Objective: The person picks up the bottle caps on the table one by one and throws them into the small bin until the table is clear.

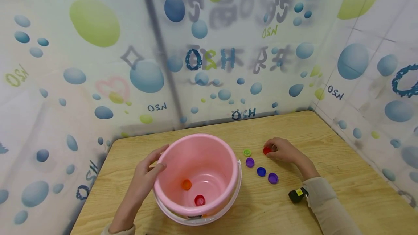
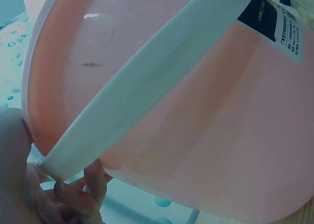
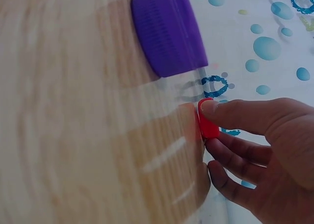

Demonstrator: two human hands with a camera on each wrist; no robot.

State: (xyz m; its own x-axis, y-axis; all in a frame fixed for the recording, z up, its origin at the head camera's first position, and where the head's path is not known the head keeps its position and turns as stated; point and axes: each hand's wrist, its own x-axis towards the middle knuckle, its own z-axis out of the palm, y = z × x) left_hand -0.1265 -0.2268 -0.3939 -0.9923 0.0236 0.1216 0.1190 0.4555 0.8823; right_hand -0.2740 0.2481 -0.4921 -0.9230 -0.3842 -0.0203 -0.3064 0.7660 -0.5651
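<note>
A pink bucket stands on the table with its white handle hanging down outside. My left hand grips its rim at the left, thumb over the edge and fingers along the outside. Inside, on the bottom, lie an orange bottle cap and a red one. Right of the bucket, my right hand pinches another red cap between thumb and fingers, at the tabletop. Between hand and bucket lie a light green cap, a purple cap, a blue cap and a second purple cap.
The wooden table meets a white sheet printed with bubbles at the back and sides. A black camera is strapped to my right wrist.
</note>
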